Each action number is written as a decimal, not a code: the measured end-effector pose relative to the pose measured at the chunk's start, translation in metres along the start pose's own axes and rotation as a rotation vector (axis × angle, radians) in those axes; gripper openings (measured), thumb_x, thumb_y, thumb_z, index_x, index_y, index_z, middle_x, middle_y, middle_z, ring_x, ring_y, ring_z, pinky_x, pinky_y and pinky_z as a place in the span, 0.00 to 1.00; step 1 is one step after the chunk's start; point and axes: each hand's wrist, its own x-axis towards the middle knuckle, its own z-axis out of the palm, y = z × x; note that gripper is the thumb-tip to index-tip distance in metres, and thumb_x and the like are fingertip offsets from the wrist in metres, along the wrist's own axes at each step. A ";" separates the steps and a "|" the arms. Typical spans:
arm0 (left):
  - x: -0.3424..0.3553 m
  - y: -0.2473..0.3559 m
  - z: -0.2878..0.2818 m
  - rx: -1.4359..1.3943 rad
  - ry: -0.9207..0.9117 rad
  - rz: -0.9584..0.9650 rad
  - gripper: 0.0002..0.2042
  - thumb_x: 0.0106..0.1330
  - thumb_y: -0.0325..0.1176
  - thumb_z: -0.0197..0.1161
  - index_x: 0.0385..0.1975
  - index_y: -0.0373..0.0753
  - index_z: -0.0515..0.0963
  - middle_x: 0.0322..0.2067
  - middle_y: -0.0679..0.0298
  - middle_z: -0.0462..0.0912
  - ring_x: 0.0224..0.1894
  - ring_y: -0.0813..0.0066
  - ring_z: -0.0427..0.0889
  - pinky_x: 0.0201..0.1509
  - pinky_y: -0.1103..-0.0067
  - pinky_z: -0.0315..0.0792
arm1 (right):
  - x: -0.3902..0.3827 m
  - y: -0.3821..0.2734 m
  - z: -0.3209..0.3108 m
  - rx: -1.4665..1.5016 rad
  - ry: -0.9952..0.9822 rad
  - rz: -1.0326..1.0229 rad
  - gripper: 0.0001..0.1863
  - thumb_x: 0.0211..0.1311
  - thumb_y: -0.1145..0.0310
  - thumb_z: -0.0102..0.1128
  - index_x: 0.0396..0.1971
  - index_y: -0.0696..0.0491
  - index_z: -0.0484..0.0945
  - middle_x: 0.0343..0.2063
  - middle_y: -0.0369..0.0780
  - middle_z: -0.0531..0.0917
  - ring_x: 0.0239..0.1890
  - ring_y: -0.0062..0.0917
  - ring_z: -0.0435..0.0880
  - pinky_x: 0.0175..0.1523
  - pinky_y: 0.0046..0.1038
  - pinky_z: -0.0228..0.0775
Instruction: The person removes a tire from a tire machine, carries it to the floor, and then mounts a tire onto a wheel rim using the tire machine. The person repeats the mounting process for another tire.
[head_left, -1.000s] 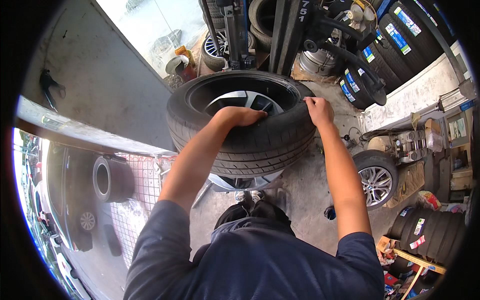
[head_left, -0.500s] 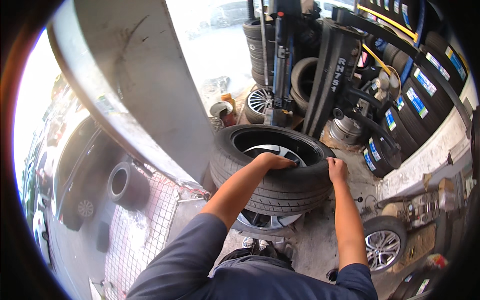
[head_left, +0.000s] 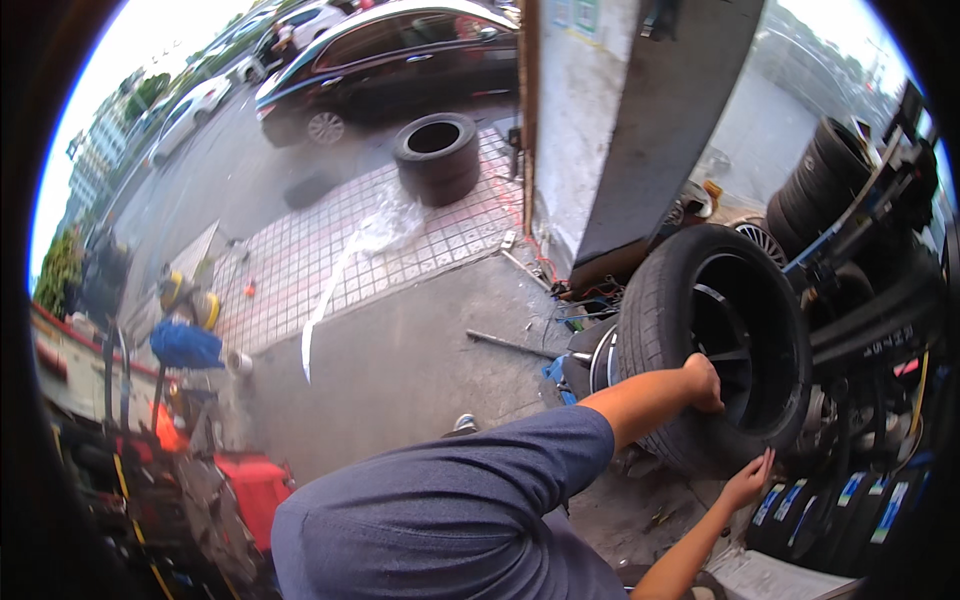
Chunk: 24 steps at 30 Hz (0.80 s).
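Head view, main thing: The big black tire (head_left: 662,330) stands tilted in front of the person, its round opening turned to the right, with spokes (head_left: 712,296) inside.
Left hand: The left hand (head_left: 704,384) is on the near side of the big black tire; its fingers are bent over into the opening, gripping the edge.
Right hand: The right hand (head_left: 746,482) is at the lower edge of the tire, fingers almost straight; whether they grip, I cannot tell.
Far edge: A pale pillar (head_left: 590,130) rises just beyond the tire, to its upper left.
Right edge: A dark beam (head_left: 860,346) is close beside the tire; labelled tires (head_left: 845,520) stand in a row at its lower right.
Left room: From the tire, grey floor (head_left: 385,355) spreads widely until the tiled pavement (head_left: 290,275).
On this floor: A metal bar (head_left: 510,344) lies near the tire, left of it.
Farther out: A dark car (head_left: 400,75) is well apart from the tire.
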 end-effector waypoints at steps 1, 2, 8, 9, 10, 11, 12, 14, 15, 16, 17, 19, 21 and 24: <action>-0.013 0.003 -0.007 -0.015 0.045 -0.020 0.30 0.70 0.61 0.46 0.54 0.47 0.86 0.55 0.60 0.86 0.61 0.62 0.82 0.62 0.68 0.74 | -0.009 0.000 0.000 -0.019 0.071 -0.048 0.19 0.79 0.64 0.49 0.57 0.60 0.81 0.60 0.53 0.80 0.61 0.45 0.80 0.65 0.38 0.71; -0.027 0.005 -0.011 -0.025 0.041 -0.026 0.30 0.70 0.61 0.46 0.54 0.47 0.86 0.55 0.61 0.86 0.61 0.62 0.82 0.61 0.68 0.74 | -0.020 0.004 0.002 -0.094 0.140 -0.009 0.21 0.78 0.60 0.51 0.58 0.60 0.80 0.60 0.53 0.81 0.62 0.46 0.79 0.66 0.37 0.70; -0.118 0.010 0.005 -0.058 0.107 -0.033 0.30 0.69 0.62 0.49 0.51 0.45 0.87 0.52 0.61 0.87 0.59 0.65 0.83 0.57 0.68 0.74 | -0.096 0.031 0.021 0.260 0.048 0.786 0.48 0.69 0.25 0.39 0.71 0.53 0.68 0.60 0.54 0.80 0.42 0.42 0.88 0.47 0.36 0.80; -0.124 0.009 0.007 -0.044 0.114 -0.039 0.30 0.68 0.62 0.49 0.51 0.45 0.87 0.52 0.62 0.88 0.58 0.66 0.83 0.57 0.68 0.74 | -0.115 0.025 0.016 0.405 -0.055 0.881 0.50 0.67 0.23 0.37 0.71 0.51 0.67 0.58 0.55 0.81 0.32 0.36 0.83 0.37 0.33 0.75; -0.125 0.010 0.006 -0.051 0.076 -0.035 0.31 0.70 0.61 0.46 0.62 0.51 0.81 0.62 0.67 0.82 0.67 0.70 0.76 0.64 0.68 0.69 | -0.132 0.011 0.010 0.528 -0.193 1.069 0.52 0.65 0.20 0.36 0.72 0.50 0.66 0.57 0.55 0.82 0.22 0.31 0.78 0.27 0.31 0.71; -0.126 0.010 0.007 -0.037 0.030 -0.039 0.30 0.70 0.61 0.46 0.63 0.51 0.80 0.63 0.68 0.81 0.67 0.71 0.76 0.65 0.68 0.69 | -0.150 -0.006 -0.002 0.575 -0.322 1.263 0.54 0.63 0.18 0.35 0.72 0.49 0.65 0.55 0.55 0.83 0.13 0.26 0.73 0.17 0.28 0.66; -0.123 0.011 0.006 -0.031 0.038 -0.041 0.30 0.70 0.60 0.46 0.64 0.52 0.80 0.63 0.68 0.81 0.68 0.71 0.76 0.65 0.68 0.68 | -0.163 -0.030 -0.002 0.656 -0.351 1.355 0.58 0.57 0.14 0.35 0.72 0.47 0.63 0.51 0.56 0.84 0.06 0.17 0.50 0.10 0.20 0.40; -0.118 0.012 0.005 -0.014 0.030 -0.068 0.29 0.72 0.58 0.45 0.65 0.53 0.78 0.65 0.68 0.80 0.69 0.72 0.75 0.67 0.68 0.67 | -0.184 -0.077 -0.021 0.911 -0.442 1.388 0.60 0.55 0.14 0.38 0.77 0.47 0.55 0.53 0.54 0.84 0.07 0.17 0.55 0.13 0.20 0.45; -0.115 0.012 0.004 -0.017 0.066 -0.061 0.29 0.71 0.59 0.47 0.62 0.51 0.81 0.62 0.66 0.82 0.67 0.71 0.77 0.64 0.69 0.69 | -0.194 -0.098 -0.029 1.001 -0.413 1.404 0.62 0.54 0.13 0.39 0.78 0.47 0.53 0.55 0.54 0.83 0.08 0.16 0.56 0.14 0.19 0.45; -0.114 0.012 0.004 -0.014 0.087 -0.056 0.29 0.69 0.59 0.48 0.58 0.49 0.83 0.59 0.64 0.84 0.65 0.70 0.79 0.62 0.69 0.71 | -0.201 -0.114 -0.034 1.025 -0.424 1.392 0.62 0.54 0.14 0.40 0.78 0.47 0.52 0.56 0.54 0.82 0.08 0.17 0.56 0.14 0.19 0.46; -0.114 0.011 0.005 -0.018 0.103 -0.042 0.29 0.68 0.60 0.49 0.54 0.47 0.86 0.57 0.63 0.85 0.63 0.69 0.81 0.60 0.70 0.73 | -0.210 -0.124 -0.041 1.042 -0.437 1.410 0.62 0.55 0.14 0.40 0.79 0.47 0.50 0.58 0.54 0.82 0.08 0.17 0.57 0.14 0.20 0.47; -0.116 0.007 0.007 -0.081 0.102 -0.016 0.31 0.69 0.63 0.48 0.55 0.45 0.86 0.57 0.61 0.85 0.63 0.67 0.81 0.61 0.70 0.74 | -0.225 -0.125 -0.047 1.074 -0.423 1.401 0.60 0.57 0.16 0.42 0.79 0.47 0.50 0.58 0.54 0.81 0.08 0.17 0.57 0.14 0.20 0.49; -0.118 0.002 0.006 -0.089 0.114 -0.001 0.32 0.70 0.64 0.48 0.55 0.44 0.85 0.56 0.61 0.85 0.63 0.65 0.81 0.63 0.68 0.73 | -0.237 -0.107 -0.047 1.082 -0.398 1.394 0.60 0.57 0.16 0.41 0.78 0.48 0.52 0.57 0.54 0.82 0.08 0.17 0.57 0.14 0.20 0.48; -0.119 -0.006 0.002 -0.136 0.087 0.066 0.31 0.70 0.62 0.49 0.51 0.42 0.87 0.52 0.58 0.87 0.60 0.61 0.82 0.62 0.66 0.74 | -0.239 -0.068 -0.032 0.902 -0.368 1.492 0.60 0.58 0.15 0.36 0.78 0.47 0.53 0.54 0.53 0.84 0.08 0.17 0.56 0.13 0.21 0.47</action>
